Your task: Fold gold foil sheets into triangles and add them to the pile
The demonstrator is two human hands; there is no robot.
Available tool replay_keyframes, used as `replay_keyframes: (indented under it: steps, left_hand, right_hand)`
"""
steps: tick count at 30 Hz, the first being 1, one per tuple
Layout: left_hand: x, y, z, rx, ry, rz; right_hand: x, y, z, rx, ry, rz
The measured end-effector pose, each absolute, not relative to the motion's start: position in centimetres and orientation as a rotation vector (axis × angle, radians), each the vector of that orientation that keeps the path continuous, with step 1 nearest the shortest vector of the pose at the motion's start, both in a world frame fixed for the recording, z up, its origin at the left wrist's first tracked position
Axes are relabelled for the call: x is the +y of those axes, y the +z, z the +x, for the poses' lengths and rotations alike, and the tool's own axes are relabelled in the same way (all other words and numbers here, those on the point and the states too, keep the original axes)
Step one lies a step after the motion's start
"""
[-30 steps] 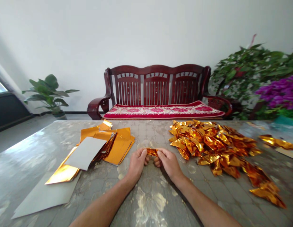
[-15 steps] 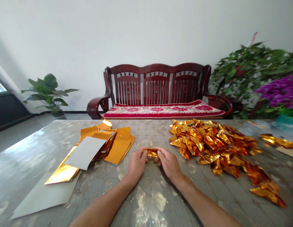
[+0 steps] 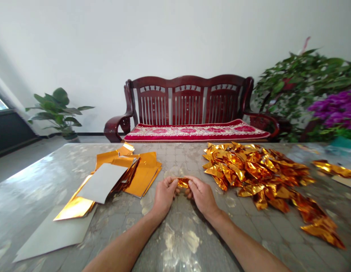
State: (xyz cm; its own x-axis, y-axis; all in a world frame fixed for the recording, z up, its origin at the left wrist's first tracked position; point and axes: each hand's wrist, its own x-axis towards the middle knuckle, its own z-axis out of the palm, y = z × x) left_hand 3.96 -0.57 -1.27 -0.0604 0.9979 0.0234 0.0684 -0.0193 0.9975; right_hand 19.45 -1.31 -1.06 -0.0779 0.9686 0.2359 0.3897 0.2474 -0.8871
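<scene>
Between my two hands is a small folded piece of gold foil paper [image 3: 183,183], shiny and creased, over the middle of the table. My left hand [image 3: 165,192] pinches its left end with thumb and fingers. On its right end, my right hand [image 3: 201,193] is closed in the same way. Left of my hands lies a loose stack of flat gold foil sheets [image 3: 141,175], with a sheet showing its pale grey back [image 3: 104,183] on top. To the right spreads a heap of folded gold foil pieces [image 3: 249,166].
The table [image 3: 181,241] has a glossy, flower-patterned cover. Another pale sheet [image 3: 56,236] lies at the front left. More foil [image 3: 333,168] and clear plastic [image 3: 303,151] are at the far right. Beyond the table stand a wooden bench [image 3: 187,100] and potted plants [image 3: 58,109].
Both hands stay in nearly the same place, still gripping the foil piece by its ends. The view has shifted very slightly; the stack and heap look unchanged.
</scene>
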Motion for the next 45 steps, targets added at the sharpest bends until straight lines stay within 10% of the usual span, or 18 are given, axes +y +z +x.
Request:
replay_keyframes:
  steps: [45]
  left_hand:
    - [-1.9, -0.7, 4.8, 1.228, 1.337, 1.194]
  right_hand:
    - [-2.2, -0.1, 18.2, -1.558, 0.752, -1.327]
